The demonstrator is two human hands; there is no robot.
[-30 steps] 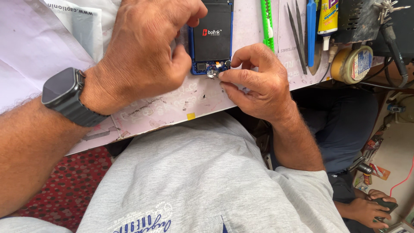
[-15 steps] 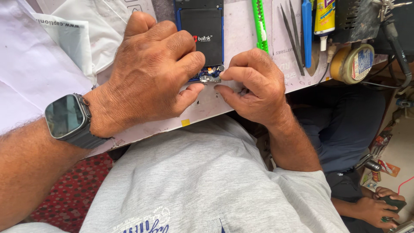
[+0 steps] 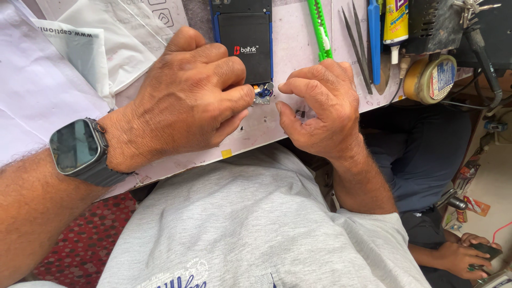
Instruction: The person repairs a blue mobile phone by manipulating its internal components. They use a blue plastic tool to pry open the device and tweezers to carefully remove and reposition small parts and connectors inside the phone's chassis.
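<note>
Head view. Opened phone (image 3: 242, 42), back up, black battery showing, at the surface's (image 3: 256, 128) far edge. Step in hand, by judgement: fine work on the small connector board (image 3: 262, 97) at the phone's lower end; the next move calls for steady fingertip precision. Left hand (image 3: 186, 101): grip closed, fingertips pinching at the board. Right hand (image 3: 320, 104): grip curled nearly closed, just beside the board; contents cannot be told. Tweezers (image 3: 356, 40) lie near the far right edge.

repair workshop | bench w/ tweezers (image 3: 356, 40), opened phone (image 3: 242, 37), glue tube (image 3: 394, 24)
</note>
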